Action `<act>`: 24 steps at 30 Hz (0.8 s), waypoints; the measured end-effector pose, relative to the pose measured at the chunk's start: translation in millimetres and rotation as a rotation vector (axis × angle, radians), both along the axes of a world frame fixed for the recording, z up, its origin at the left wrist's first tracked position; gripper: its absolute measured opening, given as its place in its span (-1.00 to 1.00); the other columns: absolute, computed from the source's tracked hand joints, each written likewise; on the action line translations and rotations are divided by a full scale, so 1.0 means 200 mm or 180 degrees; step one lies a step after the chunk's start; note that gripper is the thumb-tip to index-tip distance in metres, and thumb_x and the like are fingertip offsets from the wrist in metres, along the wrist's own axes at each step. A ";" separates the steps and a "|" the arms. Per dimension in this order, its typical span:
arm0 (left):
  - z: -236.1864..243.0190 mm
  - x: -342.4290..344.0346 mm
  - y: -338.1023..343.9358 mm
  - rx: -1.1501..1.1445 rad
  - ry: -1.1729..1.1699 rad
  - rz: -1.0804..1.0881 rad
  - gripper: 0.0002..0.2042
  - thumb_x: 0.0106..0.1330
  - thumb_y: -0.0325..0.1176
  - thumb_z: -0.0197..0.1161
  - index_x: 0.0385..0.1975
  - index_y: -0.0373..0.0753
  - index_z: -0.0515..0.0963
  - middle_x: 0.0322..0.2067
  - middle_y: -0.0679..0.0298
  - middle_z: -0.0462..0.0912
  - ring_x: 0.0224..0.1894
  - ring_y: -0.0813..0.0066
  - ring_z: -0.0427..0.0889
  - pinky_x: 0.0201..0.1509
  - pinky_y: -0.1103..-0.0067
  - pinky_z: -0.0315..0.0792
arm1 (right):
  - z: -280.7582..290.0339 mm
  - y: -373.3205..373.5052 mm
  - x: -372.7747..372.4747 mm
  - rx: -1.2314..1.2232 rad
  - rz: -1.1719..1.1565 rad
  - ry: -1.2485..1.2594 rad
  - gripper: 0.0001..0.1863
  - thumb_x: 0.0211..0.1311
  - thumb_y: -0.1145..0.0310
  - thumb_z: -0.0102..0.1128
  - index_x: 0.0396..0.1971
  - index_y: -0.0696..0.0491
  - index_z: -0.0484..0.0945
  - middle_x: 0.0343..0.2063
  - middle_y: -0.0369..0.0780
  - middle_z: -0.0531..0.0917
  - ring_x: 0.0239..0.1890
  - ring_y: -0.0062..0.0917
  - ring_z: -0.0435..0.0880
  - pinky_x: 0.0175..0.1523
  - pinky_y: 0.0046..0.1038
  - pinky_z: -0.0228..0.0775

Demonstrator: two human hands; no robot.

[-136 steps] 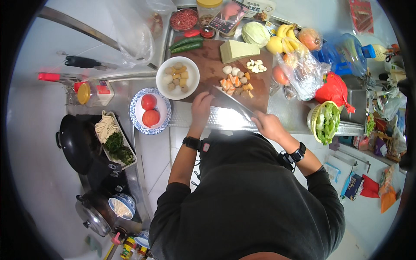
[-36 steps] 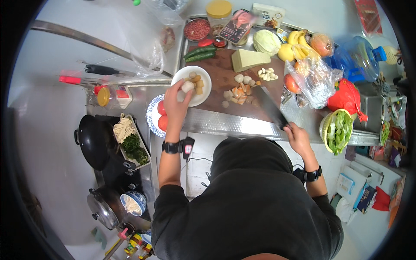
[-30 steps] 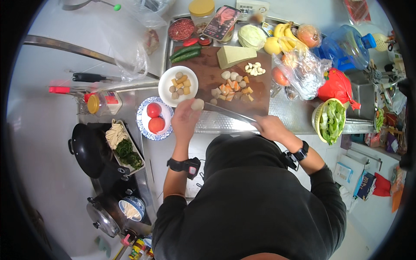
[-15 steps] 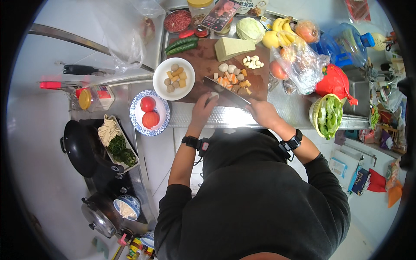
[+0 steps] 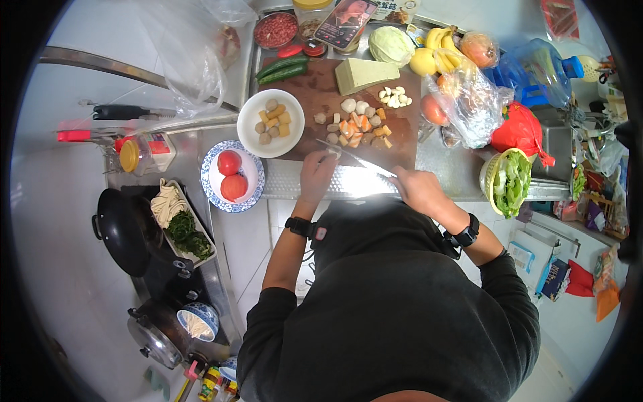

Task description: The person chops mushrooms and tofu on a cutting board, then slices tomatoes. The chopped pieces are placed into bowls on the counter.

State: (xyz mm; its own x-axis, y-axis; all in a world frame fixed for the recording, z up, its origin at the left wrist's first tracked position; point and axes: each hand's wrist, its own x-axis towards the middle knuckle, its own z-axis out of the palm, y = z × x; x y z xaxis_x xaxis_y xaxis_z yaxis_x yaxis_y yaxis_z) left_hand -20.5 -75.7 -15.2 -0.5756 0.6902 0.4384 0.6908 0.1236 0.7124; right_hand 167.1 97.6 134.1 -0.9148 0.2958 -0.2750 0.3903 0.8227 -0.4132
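My right hand [image 5: 423,192] is wrapped round the handle of a kitchen knife [image 5: 362,163]. Its blade slants to the left over the near part of the brown cutting board [image 5: 395,149], its tip close to my left hand [image 5: 316,177]. That hand's fingers are closed on a small pale ball-shaped piece of food [image 5: 333,153] at the board's near edge. Just beyond the blade lie cut orange-and-white pieces [image 5: 355,125], with greyish balls [image 5: 332,137] around them. A white bowl [image 5: 271,154] on the left holds more balls and tan chunks.
Beyond lie cucumbers [image 5: 282,69], a pale block [image 5: 364,76], peeled garlic cloves [image 5: 395,97], a cabbage [image 5: 391,47] and a phone [image 5: 345,23]. Tomatoes sit in a blue-patterned bowl [image 5: 256,184] at the left. Bagged fruit [image 5: 469,110] and a basket of greens [image 5: 492,184] stand right.
My right hand has shifted right and nearer to me, and the knife blade has turned to look narrower. My left hand has dropped slightly nearer, still on the pale piece.
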 end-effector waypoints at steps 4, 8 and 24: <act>0.03 -0.01 0.01 0.0000 0.0275 -0.0045 -0.80 0.03 -0.49 0.37 -0.31 -0.25 0.61 -0.29 0.20 0.56 -0.19 0.18 0.53 -0.11 0.39 0.45 | 0.02 -0.01 0.01 0.0139 0.0095 -0.0032 -0.85 0.25 0.34 0.04 -0.27 0.08 0.42 -0.60 -0.07 0.61 -0.49 -0.09 0.62 -0.43 -0.10 0.43; 0.05 -0.01 0.01 -0.0041 0.0278 -0.0036 -0.82 0.03 -0.50 0.37 -0.34 -0.25 0.59 -0.30 0.20 0.55 -0.21 0.17 0.53 -0.12 0.37 0.45 | 0.04 -0.02 -0.01 0.0166 0.0226 -0.0313 -0.84 0.12 0.47 0.02 -0.27 0.10 0.38 -0.59 -0.06 0.62 -0.49 -0.09 0.63 -0.43 -0.09 0.44; -0.03 0.01 -0.03 0.0033 0.0235 -0.0034 -0.76 0.01 -0.50 0.42 -0.31 -0.27 0.57 -0.21 0.16 0.56 -0.21 0.18 0.54 -0.13 0.40 0.46 | -0.19 0.03 -0.19 -0.0090 0.0303 -0.0613 -0.79 0.15 0.49 -0.02 -0.18 0.13 0.42 -0.53 0.00 0.63 -0.40 -0.03 0.63 -0.31 -0.07 0.45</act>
State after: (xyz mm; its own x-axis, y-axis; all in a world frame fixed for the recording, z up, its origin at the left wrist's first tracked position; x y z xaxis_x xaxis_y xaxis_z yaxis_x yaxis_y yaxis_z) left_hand -19.4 -81.7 -20.3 -0.5340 0.6914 0.4867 0.7428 0.1087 0.6606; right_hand 129.8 103.0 96.5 -0.8679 0.2003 -0.4545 0.3854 0.8488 -0.3619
